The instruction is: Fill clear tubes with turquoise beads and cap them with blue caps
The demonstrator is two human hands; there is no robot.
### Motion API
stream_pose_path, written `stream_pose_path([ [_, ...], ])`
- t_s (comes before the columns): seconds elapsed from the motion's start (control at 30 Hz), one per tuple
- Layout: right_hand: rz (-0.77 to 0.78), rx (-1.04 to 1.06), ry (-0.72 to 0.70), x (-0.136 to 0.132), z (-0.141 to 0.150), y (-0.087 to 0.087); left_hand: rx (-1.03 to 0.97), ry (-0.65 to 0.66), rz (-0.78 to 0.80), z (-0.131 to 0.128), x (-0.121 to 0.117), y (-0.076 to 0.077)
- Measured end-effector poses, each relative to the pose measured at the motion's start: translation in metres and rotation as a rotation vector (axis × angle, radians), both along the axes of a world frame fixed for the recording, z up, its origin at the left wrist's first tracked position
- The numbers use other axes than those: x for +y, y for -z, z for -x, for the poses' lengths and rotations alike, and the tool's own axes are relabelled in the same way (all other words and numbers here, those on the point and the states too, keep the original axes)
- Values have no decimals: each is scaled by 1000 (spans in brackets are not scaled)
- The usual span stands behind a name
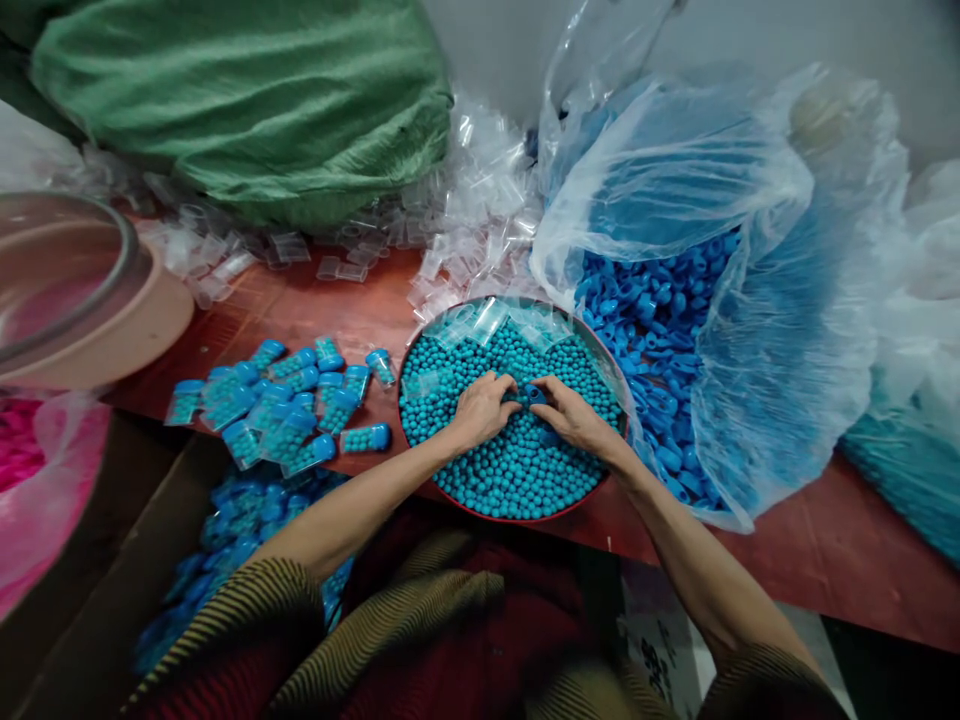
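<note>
A round red-rimmed tray (pixel 517 518) full of small turquoise balls (pixel 517 470) lies in front of me in the head view. Over the balls, my left hand (pixel 484 408) has its fingers curled closed; whatever they grip is too small to make out. Close beside it, my right hand (pixel 570 412) pinches a blue plastic cap (pixel 535 394) between thumb and fingers. Clear plastic tubes (pixel 491 320) rest on the balls along the tray's far side. Left of the tray, several filled tubes with blue caps (pixel 289 410) are heaped on the red table (pixel 360 310).
An open plastic bag (pixel 787 300) spills blue caps (pixel 660 300) at the right. Behind the tray, loose clear tubes (pixel 480 200) pile against a green sack (pixel 255 100). A pink basin (pixel 161 320) stands left. Below the table edge, a box holds more filled tubes (pixel 240 530).
</note>
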State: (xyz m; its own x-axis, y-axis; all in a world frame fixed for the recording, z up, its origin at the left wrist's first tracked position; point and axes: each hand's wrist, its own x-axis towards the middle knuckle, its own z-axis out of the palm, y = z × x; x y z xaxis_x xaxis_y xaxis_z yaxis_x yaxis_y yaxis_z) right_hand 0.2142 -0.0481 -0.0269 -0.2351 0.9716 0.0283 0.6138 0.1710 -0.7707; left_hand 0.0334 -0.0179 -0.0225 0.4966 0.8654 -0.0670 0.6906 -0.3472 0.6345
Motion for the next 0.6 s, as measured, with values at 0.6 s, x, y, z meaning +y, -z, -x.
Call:
stream_pose_path([
  [0.6,76,-181,-112,8,14,-46,-731,-80,479,4,-1,-1],
])
